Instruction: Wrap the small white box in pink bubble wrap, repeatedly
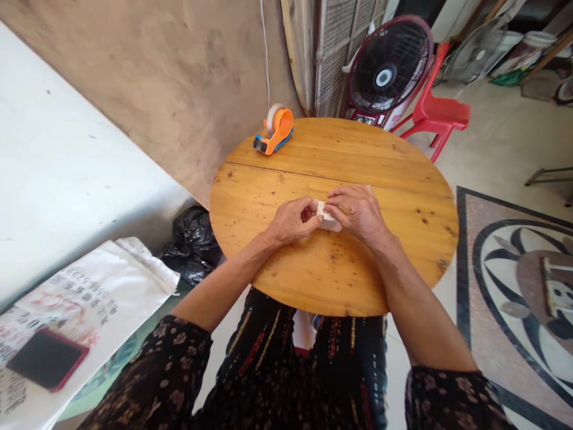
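Observation:
A small white box (330, 223) rests on the round wooden table (286, 269), between my two hands. My left hand (295, 220) grips its left end, with the thumb pressed near the front edge and the fingers curled behind. From the right, my right hand (358, 212) has its thumb and fingertips closed on the top and right side of the box. Part of the box is covered by my fingers, and I cannot make out any print on it. An orange tape dispenser (280, 128) with a roll of tape stands at the table's far left edge.
Beyond the table are a dark-red fan (389, 65) and a red plastic chair (441, 110). A black plastic bag (192, 242) sits left of the table. Further left, a dark phone-like object (48, 359) lies on a white printed sack (129, 269). A brown board (188, 77) stands behind.

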### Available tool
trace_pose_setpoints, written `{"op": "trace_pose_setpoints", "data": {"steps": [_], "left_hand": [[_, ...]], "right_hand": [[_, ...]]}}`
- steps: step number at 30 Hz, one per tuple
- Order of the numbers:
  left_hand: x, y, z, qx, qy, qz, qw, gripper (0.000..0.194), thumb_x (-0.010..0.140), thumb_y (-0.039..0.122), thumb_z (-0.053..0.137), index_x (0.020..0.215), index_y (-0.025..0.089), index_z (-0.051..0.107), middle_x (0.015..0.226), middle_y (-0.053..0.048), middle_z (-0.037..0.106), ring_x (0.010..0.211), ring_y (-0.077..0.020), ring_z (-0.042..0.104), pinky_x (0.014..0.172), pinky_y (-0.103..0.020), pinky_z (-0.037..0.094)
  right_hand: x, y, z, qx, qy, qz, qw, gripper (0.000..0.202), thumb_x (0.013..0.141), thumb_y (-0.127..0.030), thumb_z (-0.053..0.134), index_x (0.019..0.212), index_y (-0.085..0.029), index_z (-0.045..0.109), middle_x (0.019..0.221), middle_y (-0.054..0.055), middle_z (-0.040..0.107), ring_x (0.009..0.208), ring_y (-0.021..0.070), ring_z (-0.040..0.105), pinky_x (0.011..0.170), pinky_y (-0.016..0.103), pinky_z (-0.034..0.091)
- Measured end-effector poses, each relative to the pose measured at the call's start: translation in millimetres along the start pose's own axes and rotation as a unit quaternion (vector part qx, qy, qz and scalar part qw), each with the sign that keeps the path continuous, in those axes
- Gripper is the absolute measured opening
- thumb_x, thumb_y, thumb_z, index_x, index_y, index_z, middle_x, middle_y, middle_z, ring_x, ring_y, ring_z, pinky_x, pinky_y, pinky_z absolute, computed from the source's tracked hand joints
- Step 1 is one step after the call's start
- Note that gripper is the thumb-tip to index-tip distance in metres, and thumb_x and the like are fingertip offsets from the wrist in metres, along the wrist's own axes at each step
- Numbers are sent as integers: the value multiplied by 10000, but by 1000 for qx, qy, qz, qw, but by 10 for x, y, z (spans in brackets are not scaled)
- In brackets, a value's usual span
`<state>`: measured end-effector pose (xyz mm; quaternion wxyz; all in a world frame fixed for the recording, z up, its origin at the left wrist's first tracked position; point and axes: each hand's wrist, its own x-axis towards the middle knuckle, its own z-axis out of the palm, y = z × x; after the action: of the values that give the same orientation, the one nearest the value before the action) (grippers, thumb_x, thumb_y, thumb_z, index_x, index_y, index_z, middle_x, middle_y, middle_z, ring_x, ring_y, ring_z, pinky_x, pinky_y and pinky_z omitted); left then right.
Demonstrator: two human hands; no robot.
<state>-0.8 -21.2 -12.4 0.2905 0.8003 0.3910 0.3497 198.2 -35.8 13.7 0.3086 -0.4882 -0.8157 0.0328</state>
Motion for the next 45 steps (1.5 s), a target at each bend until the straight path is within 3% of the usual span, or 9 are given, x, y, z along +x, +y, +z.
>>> {"op": "trace_pose_setpoints", "data": {"steps": [6, 13, 28, 38, 45], "left_hand": [[-3, 3, -2, -7, -1, 2, 1000, 156, 789, 319, 627, 795, 179, 560, 647, 35, 565, 579, -92, 496, 568, -222, 385], [-4, 5, -1, -3, 0, 3, 1000, 166, 781, 329, 629, 794, 179, 560, 651, 33, 564, 584, -94, 487, 564, -217, 386], [5, 4, -6, 13, -2, -5, 1000, 298, 840, 457, 612, 767, 172, 568, 660, 23, 578, 590, -95, 482, 576, -231, 381], [14, 18, -3, 7, 2, -14, 1000, 246, 803, 397, 651, 746, 170, 572, 682, 15, 599, 607, -104, 513, 583, -237, 398], [11, 1, 7, -4, 13, 33, 999, 217, 779, 347, 677, 744, 173, 553, 747, 8, 583, 628, -99, 517, 609, -242, 424]], "right_hand": [[7, -19, 42, -26, 9, -8, 1000, 188, 902, -278, 568, 836, -235, 739, 1009, 57, 757, 951, 260, 661, 908, 438, 401], [8, 2, 74, 14, 36, 4, 999, 183, 878, -253, 557, 786, -208, 709, 923, 67, 759, 892, 248, 683, 841, 400, 439], [9, -21, 64, 37, 18, 28, 999, 173, 872, -223, 525, 766, -210, 661, 855, 62, 738, 850, 237, 671, 830, 388, 448], [25, 15, 143, 122, 71, 98, 985, 130, 861, -249, 518, 792, -216, 623, 859, 55, 709, 839, 216, 646, 796, 363, 482], [41, 38, 126, 205, 97, 116, 967, 134, 858, -307, 546, 794, -212, 616, 849, 42, 702, 807, 198, 647, 761, 349, 497]]}}
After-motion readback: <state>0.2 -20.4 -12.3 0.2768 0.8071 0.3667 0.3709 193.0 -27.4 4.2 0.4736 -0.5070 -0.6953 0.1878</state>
